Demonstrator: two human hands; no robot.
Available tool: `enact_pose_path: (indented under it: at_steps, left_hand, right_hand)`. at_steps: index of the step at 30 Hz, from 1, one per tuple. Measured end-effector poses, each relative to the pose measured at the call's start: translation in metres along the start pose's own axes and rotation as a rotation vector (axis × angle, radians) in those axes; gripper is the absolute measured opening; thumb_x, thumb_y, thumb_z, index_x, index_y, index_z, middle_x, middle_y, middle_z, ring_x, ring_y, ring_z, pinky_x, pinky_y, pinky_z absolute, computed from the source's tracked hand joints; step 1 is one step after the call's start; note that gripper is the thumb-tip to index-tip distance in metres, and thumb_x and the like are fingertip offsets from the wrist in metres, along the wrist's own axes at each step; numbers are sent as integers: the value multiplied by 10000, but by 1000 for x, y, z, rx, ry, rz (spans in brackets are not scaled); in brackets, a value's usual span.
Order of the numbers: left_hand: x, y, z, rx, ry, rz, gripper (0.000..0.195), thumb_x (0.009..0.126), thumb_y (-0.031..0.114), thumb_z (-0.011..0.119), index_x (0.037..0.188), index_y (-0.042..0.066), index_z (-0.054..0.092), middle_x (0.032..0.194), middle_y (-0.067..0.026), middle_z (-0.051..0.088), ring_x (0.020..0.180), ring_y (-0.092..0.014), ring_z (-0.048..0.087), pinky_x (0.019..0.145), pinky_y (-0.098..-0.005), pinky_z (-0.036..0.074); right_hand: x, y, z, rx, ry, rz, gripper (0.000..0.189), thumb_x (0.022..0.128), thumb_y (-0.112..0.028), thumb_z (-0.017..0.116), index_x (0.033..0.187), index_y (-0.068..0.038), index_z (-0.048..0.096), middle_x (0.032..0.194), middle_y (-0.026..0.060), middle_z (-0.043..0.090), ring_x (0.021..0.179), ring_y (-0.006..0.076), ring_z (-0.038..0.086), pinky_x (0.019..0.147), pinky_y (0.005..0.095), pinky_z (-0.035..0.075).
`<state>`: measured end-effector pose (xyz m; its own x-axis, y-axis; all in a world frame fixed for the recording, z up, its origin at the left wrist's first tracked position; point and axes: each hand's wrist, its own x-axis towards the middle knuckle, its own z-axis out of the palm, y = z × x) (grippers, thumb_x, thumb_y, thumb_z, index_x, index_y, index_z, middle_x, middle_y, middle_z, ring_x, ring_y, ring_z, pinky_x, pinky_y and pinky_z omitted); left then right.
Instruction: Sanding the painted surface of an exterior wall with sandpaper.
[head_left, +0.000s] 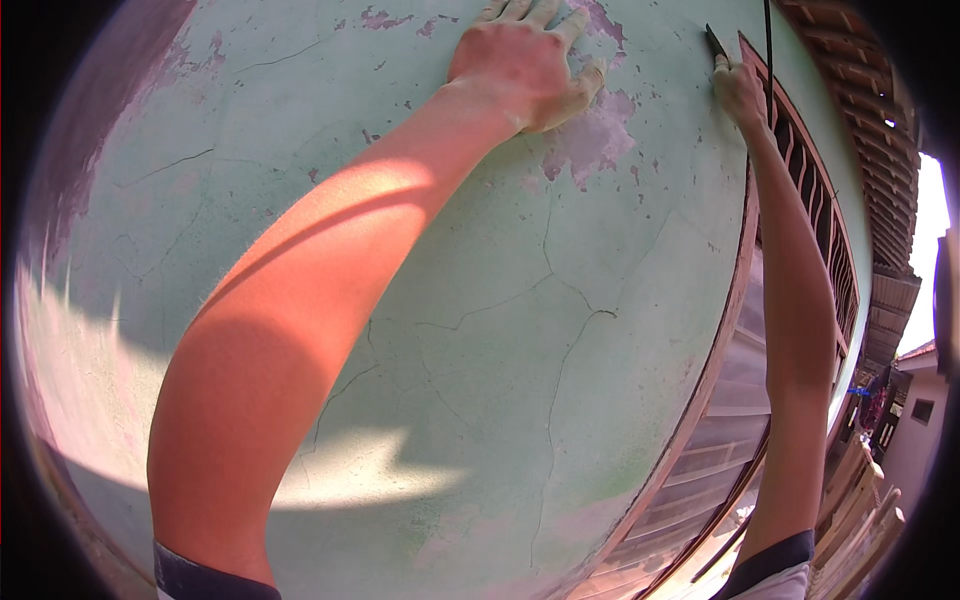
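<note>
My left hand (521, 64) is raised to the upper middle, fingers spread against a pale green painted wall (480, 375), and it holds nothing that I can see. Around it the paint has flaked, baring a pinkish patch (596, 139). Higher on the right, my right hand (739, 90) is closed on a thin, dark, flat-bladed tool (715, 43), probably a scraper. The blade points up and left, close to the wall beside the top corner of a wooden window frame (739, 277). Whether the blade touches the wall cannot be told. Fine cracks run across the wall below both hands.
A slatted vent (806, 176) sits above the curtained window (705, 465) on the right. A dark cable (768, 60) hangs near my right hand. Roof tiles on wooden battens (862, 112) project overhead. Wooden pieces (862, 510) stand at the lower right.
</note>
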<state>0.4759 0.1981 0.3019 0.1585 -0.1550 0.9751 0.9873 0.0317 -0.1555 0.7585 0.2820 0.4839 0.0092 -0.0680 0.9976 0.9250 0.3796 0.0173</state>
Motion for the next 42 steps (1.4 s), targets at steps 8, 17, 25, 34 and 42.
enact_pose_path:
  at_steps: [8, 17, 25, 34, 42]
  left_hand:
    - [-1, 0, -1, 0, -66, -38, 690, 1003, 575, 379, 1577, 193, 392, 1642, -60, 353, 1530, -229, 288, 1256, -389, 200]
    - [-8, 1, -13, -18, -11, 71, 717, 1018, 465, 416, 1588, 47, 299, 1666, -172, 260, 1554, -296, 220, 1270, -404, 215]
    - [-8, 0, -15, 33, -37, 65, 737, 1033, 492, 389, 1602, 42, 261, 1676, -173, 229, 1561, -298, 198, 1279, -389, 185]
    - [-7, -12, -1, -23, 16, -15, 713, 1005, 530, 413, 1591, 131, 332, 1660, -117, 288, 1546, -272, 239, 1273, -421, 171]
    - [-3, 1, 9, 9, 82, 24, 696, 979, 568, 418, 1574, 207, 400, 1666, -55, 309, 1553, -245, 236, 1276, -439, 121]
  right_hand:
    - [18, -7, 15, -17, 32, 88, 605, 1010, -450, 366, 1406, -47, 579, 1386, 296, 579, 1325, 443, 531, 1120, 494, 400]
    - [17, -71, 28, 30, 128, -69, 564, 1004, -425, 367, 1289, -20, 636, 1248, 285, 658, 1225, 461, 590, 1039, 503, 443]
    - [-15, -86, 8, 166, 134, -91, 453, 1041, -329, 410, 1126, 23, 684, 1200, 316, 647, 1103, 489, 621, 983, 518, 487]
    - [-39, -162, 40, 252, 197, -284, 413, 976, -332, 501, 1048, 25, 694, 1013, 322, 688, 980, 491, 666, 888, 550, 521]
    - [-11, -131, 55, 96, 266, -206, 471, 1016, -357, 449, 1076, 36, 701, 1095, 310, 675, 1042, 478, 660, 916, 543, 516]
